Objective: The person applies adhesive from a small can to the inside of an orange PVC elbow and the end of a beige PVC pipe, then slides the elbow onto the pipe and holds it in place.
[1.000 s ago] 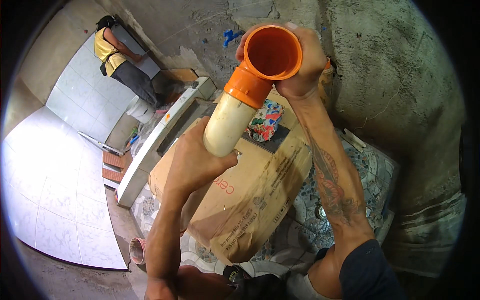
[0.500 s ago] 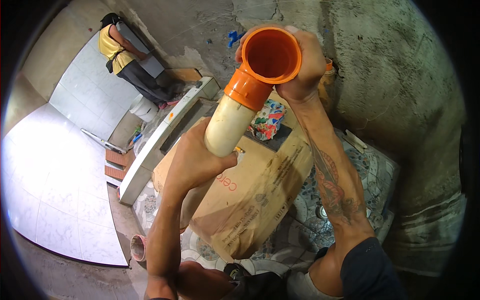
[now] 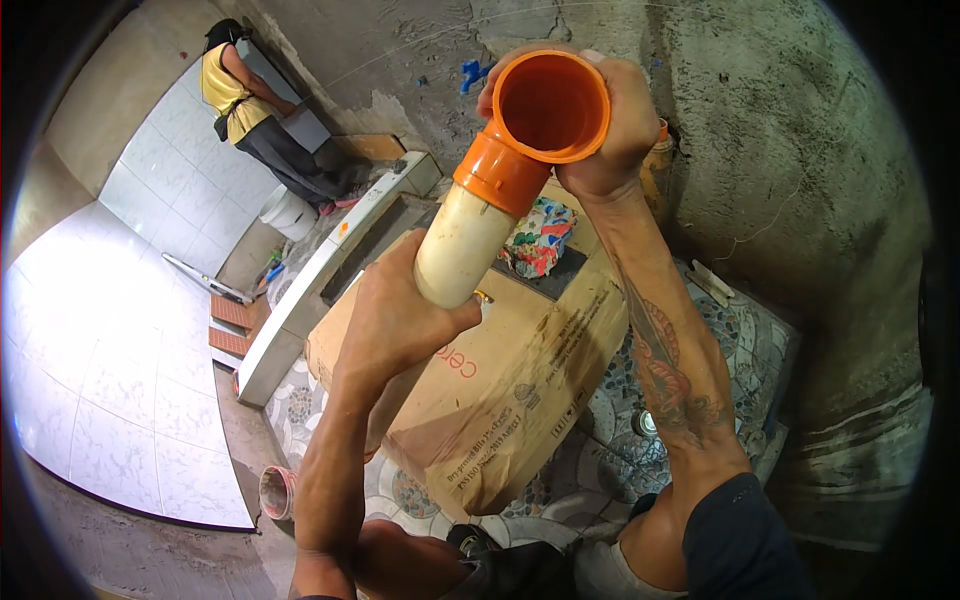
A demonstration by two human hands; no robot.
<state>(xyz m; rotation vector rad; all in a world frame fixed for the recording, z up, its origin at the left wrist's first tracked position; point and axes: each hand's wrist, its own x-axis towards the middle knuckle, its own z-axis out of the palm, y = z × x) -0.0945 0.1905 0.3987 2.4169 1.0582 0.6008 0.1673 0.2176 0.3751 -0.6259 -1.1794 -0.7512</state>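
A bright orange pipe elbow (image 3: pixel 500 172) is raised in front of me, its round open mouth facing up toward me. It sits over the end of a cream plastic pipe (image 3: pixel 458 250), which slants down to the left. My right hand (image 3: pixel 625 125) is closed around the far and right side of the elbow; some of its fingers are hidden behind the rim. My left hand (image 3: pixel 395 325) wraps the pipe below the joint. Under the hands lies a flattened brown cardboard sheet (image 3: pixel 510 400), with a crumpled colourful wrapper (image 3: pixel 540 238) at its far end.
A person in a yellow top (image 3: pixel 240 90) works by the tiled wall at the far left. A white bucket (image 3: pixel 288 213) stands near their feet. A low tiled curb (image 3: pixel 300 315) runs along the left. Another orange pipe (image 3: pixel 658 160) stands by the rough wall; a small bucket (image 3: pixel 277 493) sits lower left.
The elbow and pipe have shifted very slightly to the right in the picture, with both hands keeping their hold. The surroundings look nearly the same.
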